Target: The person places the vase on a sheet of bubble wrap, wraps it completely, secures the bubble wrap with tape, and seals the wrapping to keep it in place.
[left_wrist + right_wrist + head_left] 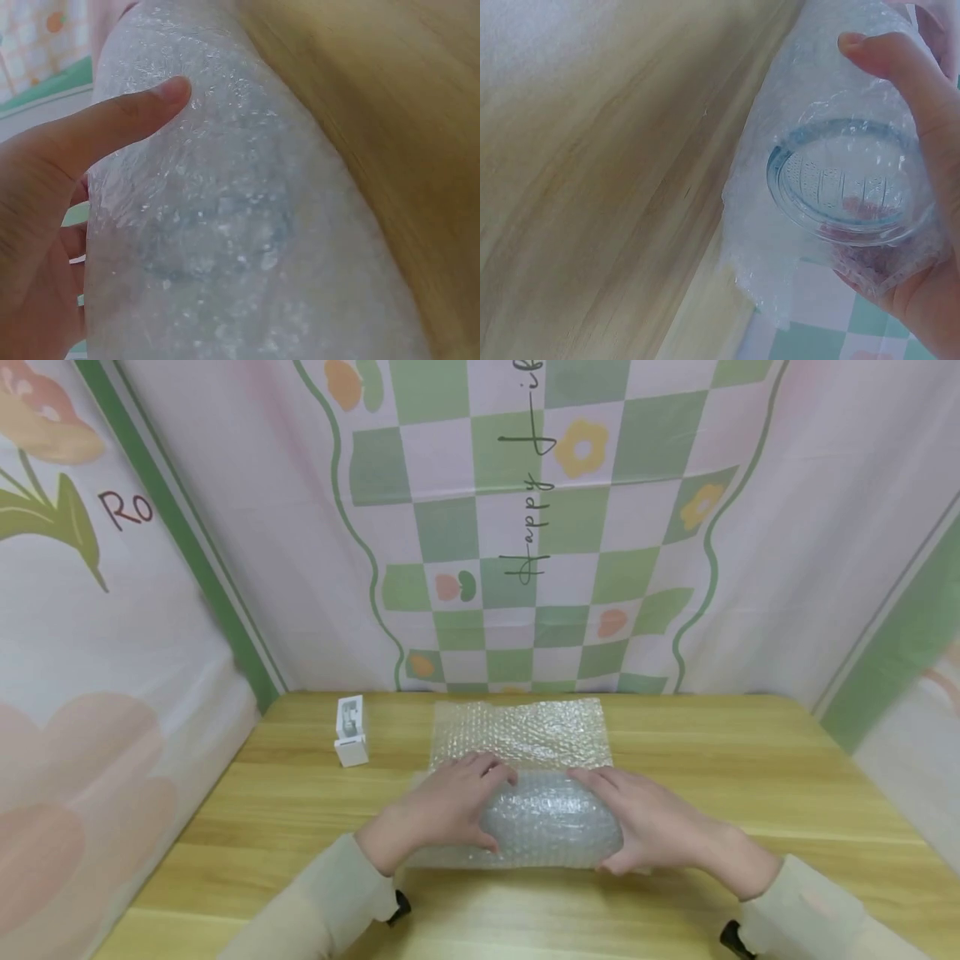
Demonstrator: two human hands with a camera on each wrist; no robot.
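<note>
This looks like a small booth curtained off with printed cloth (810,510), in a home or elsewhere, I cannot tell. A green-checked hanging (573,527) (its lettering (531,527), "Happy", runs sideways) fills the top centre, flowered cloth (52,635) the left edge, a wood-grain table (247,843) the lower half.

Left fingers (480,764) and right fingers (600,783) curve, thumbs nearest the body.

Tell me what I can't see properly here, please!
Left wrist view: the shape of the clear, round-rimmed object, blurred by shiny, transparent plastic bubble wrap.
Same view: fingertips, except the thumb's, of the bare left hand, hidden behind that wrap.
Head view: whatever's inside the white, box-shaped holder, too small.
</note>
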